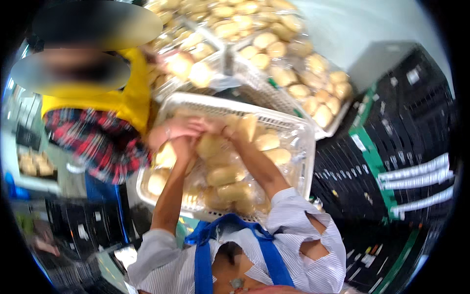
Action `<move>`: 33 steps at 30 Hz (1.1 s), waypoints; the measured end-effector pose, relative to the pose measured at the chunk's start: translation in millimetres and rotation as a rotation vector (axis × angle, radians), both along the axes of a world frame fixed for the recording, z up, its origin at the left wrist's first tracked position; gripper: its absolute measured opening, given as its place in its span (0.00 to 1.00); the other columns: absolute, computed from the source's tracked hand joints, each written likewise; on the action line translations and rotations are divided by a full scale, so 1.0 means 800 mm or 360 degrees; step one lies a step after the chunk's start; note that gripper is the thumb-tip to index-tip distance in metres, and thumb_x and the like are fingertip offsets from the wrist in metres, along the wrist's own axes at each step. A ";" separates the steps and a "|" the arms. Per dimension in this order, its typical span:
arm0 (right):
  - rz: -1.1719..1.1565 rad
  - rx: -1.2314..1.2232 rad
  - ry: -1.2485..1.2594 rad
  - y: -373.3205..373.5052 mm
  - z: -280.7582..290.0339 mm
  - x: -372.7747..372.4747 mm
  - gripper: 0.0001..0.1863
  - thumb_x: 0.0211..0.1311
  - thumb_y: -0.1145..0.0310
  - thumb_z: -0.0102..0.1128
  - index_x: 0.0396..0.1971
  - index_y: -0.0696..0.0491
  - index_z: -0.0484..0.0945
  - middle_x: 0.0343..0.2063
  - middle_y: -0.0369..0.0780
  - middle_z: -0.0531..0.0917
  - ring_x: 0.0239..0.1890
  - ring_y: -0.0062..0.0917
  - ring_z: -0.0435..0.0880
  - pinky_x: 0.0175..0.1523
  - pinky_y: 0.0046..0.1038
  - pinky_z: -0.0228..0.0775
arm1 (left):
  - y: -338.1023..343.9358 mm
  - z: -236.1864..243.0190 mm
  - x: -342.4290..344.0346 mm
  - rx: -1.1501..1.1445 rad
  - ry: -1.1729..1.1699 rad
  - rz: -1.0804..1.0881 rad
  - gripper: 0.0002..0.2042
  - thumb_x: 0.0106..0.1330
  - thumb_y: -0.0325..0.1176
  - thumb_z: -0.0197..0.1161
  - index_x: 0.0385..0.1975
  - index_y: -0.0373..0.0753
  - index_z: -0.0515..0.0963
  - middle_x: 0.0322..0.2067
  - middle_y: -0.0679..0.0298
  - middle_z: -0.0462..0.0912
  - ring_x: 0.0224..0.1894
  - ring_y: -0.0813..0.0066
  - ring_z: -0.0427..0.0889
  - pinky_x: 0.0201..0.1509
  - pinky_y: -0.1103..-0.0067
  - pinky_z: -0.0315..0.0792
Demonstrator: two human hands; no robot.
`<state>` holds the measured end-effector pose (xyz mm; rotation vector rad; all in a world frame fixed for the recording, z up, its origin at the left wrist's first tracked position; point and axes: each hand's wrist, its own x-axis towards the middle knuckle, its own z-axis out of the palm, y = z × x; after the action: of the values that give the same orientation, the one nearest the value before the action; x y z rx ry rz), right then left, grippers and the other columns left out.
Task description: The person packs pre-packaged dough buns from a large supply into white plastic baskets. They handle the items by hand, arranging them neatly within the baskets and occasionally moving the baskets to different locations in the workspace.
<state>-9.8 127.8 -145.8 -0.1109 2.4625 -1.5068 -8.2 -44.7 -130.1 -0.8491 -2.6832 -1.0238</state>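
Both my arms reach into a white plastic crate [310, 152] filled with bread rolls [226, 175] in clear plastic bags. My left hand [183, 143] is over rolls at the crate's far left, partly covered by a co-worker's hand [187, 126] coming from the left. My right hand [215, 126] meets that hand at the far middle, above a bagged roll [209, 145]. Motion blur smears the fingers of both my hands. Whether either grips a bag I cannot make out.
The co-worker in a yellow top [134, 98] stands close at the left. More white crates of bagged rolls [320, 90] lie beyond mine. Tall stacks of black crates [416, 112] rise at the right, and other black crates [81, 220] stand at the lower left.
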 end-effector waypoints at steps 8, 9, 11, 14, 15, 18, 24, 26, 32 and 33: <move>-0.0285 0.0158 0.0212 -0.017 -0.004 0.046 0.21 0.50 0.50 0.41 0.37 0.46 0.73 0.34 0.46 0.76 0.36 0.41 0.74 0.41 0.34 0.64 | 0.017 0.005 0.028 -0.0093 -0.0137 -0.0252 0.10 0.48 0.33 0.58 0.31 0.41 0.74 0.32 0.59 0.75 0.37 0.64 0.73 0.39 0.73 0.65; -0.0245 0.0266 0.0305 -0.017 -0.002 0.046 0.19 0.50 0.51 0.42 0.35 0.48 0.74 0.33 0.46 0.76 0.35 0.40 0.74 0.40 0.34 0.64 | 0.017 0.008 0.027 -0.0244 -0.0126 -0.0144 0.10 0.48 0.34 0.58 0.32 0.42 0.74 0.32 0.59 0.75 0.37 0.63 0.73 0.39 0.71 0.65; -0.0282 0.0504 0.0453 -0.010 0.002 0.050 0.17 0.49 0.54 0.44 0.31 0.50 0.74 0.30 0.45 0.76 0.33 0.38 0.74 0.38 0.34 0.65 | 0.014 0.016 0.032 -0.0414 -0.0130 -0.0022 0.13 0.48 0.39 0.57 0.34 0.42 0.73 0.33 0.59 0.75 0.39 0.62 0.71 0.42 0.69 0.63; -0.0054 0.1125 0.0544 0.018 0.006 0.071 0.16 0.45 0.57 0.49 0.28 0.54 0.73 0.26 0.44 0.76 0.32 0.39 0.73 0.37 0.35 0.65 | 0.003 0.027 0.045 -0.0486 -0.0138 -0.0039 0.18 0.49 0.45 0.56 0.37 0.42 0.72 0.35 0.58 0.74 0.44 0.62 0.68 0.47 0.67 0.59; -0.0275 0.0978 0.0675 0.029 0.006 0.081 0.17 0.44 0.58 0.49 0.30 0.55 0.72 0.27 0.44 0.75 0.33 0.39 0.73 0.38 0.35 0.64 | -0.002 0.028 0.052 -0.0549 -0.0145 -0.0030 0.19 0.49 0.45 0.56 0.38 0.41 0.71 0.36 0.57 0.73 0.45 0.62 0.66 0.48 0.67 0.58; -0.0451 0.0742 0.0876 0.048 0.009 0.102 0.18 0.44 0.61 0.52 0.34 0.56 0.70 0.34 0.45 0.73 0.37 0.38 0.71 0.42 0.35 0.62 | -0.013 0.016 0.069 -0.0149 -0.0988 -0.0088 0.24 0.48 0.45 0.56 0.44 0.40 0.66 0.46 0.58 0.65 0.50 0.67 0.62 0.53 0.70 0.54; -0.0379 0.0647 0.0749 0.050 0.029 0.121 0.20 0.45 0.63 0.54 0.38 0.58 0.69 0.39 0.46 0.72 0.40 0.38 0.70 0.46 0.34 0.61 | -0.017 -0.031 0.072 -0.0961 -0.0080 -0.0124 0.32 0.48 0.47 0.56 0.51 0.38 0.57 0.54 0.58 0.54 0.56 0.65 0.53 0.58 0.65 0.45; -0.0376 0.0587 0.0688 0.051 0.038 0.128 0.20 0.45 0.63 0.53 0.38 0.58 0.69 0.39 0.47 0.72 0.40 0.39 0.71 0.46 0.33 0.61 | -0.016 -0.036 0.074 -0.0881 -0.0081 0.0058 0.31 0.46 0.46 0.57 0.50 0.40 0.60 0.54 0.59 0.55 0.58 0.61 0.49 0.58 0.62 0.43; -0.0326 0.0465 0.0596 0.085 0.065 0.179 0.20 0.46 0.64 0.54 0.38 0.59 0.69 0.38 0.49 0.73 0.42 0.40 0.70 0.47 0.31 0.62 | -0.004 -0.004 0.097 -0.0758 -0.0039 0.0104 0.27 0.45 0.43 0.59 0.48 0.43 0.64 0.49 0.57 0.63 0.56 0.59 0.53 0.57 0.62 0.47; -0.0338 0.0446 0.0619 0.097 0.069 0.194 0.20 0.46 0.65 0.54 0.39 0.59 0.69 0.39 0.49 0.72 0.42 0.39 0.70 0.47 0.31 0.62 | -0.005 0.004 0.104 -0.0613 0.0013 0.0041 0.25 0.45 0.40 0.59 0.46 0.41 0.65 0.48 0.57 0.64 0.54 0.58 0.56 0.55 0.64 0.49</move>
<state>145.6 205.1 -90.5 -0.1001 3.0571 -1.2962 74.8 -48.7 -126.7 -0.8698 -2.9223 -0.4988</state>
